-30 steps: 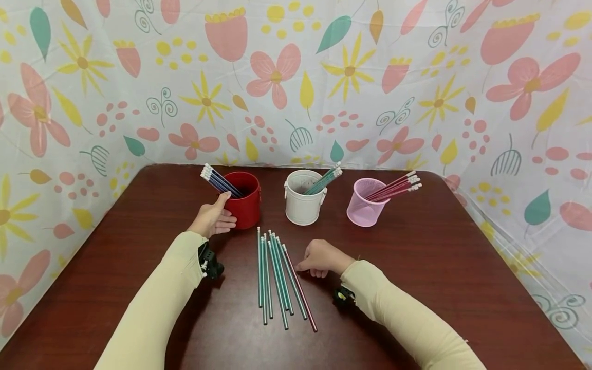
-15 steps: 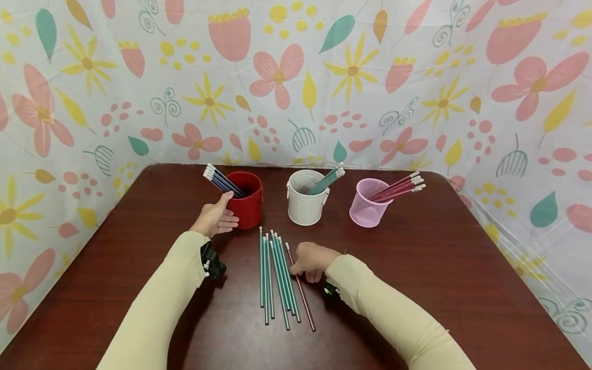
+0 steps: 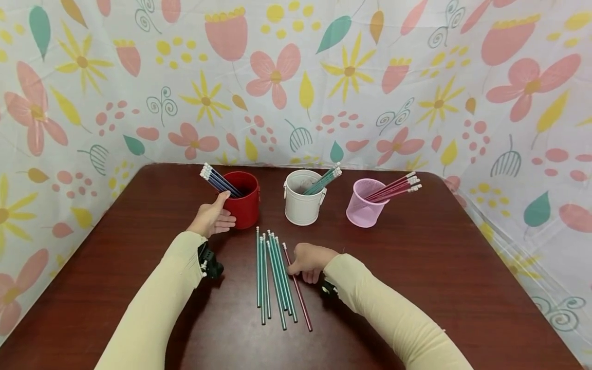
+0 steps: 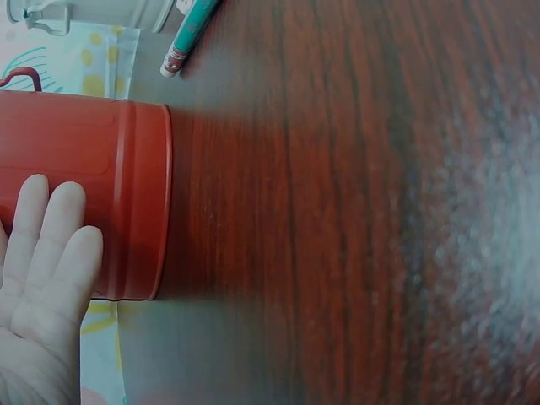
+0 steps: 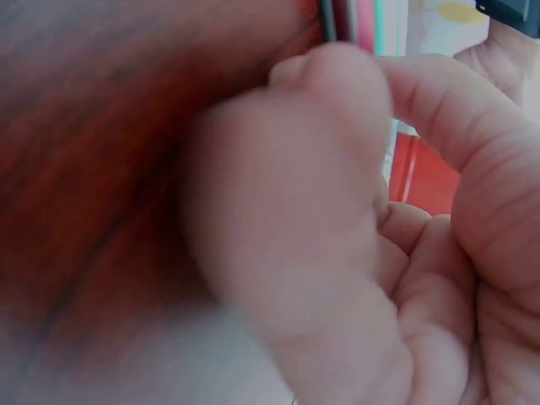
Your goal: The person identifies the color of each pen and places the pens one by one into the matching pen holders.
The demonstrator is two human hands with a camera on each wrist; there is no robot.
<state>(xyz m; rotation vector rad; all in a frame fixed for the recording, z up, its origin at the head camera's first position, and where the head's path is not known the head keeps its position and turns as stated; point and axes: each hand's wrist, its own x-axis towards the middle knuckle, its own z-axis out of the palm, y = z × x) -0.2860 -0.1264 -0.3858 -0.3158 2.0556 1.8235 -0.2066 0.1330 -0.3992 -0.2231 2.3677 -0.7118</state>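
In the head view, my left hand (image 3: 209, 218) rests against the left side of a red bucket (image 3: 246, 210), thumb up by the rim. The left wrist view shows its straight fingers (image 4: 69, 215) flat on the bucket's wall. Dark blue pencils (image 3: 218, 180) lean out of that bucket. My right hand (image 3: 311, 259), fingers curled, pinches a dark red pencil (image 3: 302, 303) at its upper half on the table. Left of it lie several green pencils (image 3: 258, 272), roughly side by side, eraser ends away from me. The right wrist view is mostly filled by blurred fingers (image 5: 287, 194).
A white bucket (image 3: 301, 209) with green pencils (image 3: 325, 179) stands at the back middle. Right of it, a pink mesh cup (image 3: 362, 209) holds red pencils (image 3: 393, 188). Behind the brown table (image 3: 416, 267) hangs a flowered cloth (image 3: 277, 123).
My right hand has moved slightly left onto the red pencil. The lower ends of the red pencil and the green one beside it have swung left. My left hand has stayed at the red bucket.
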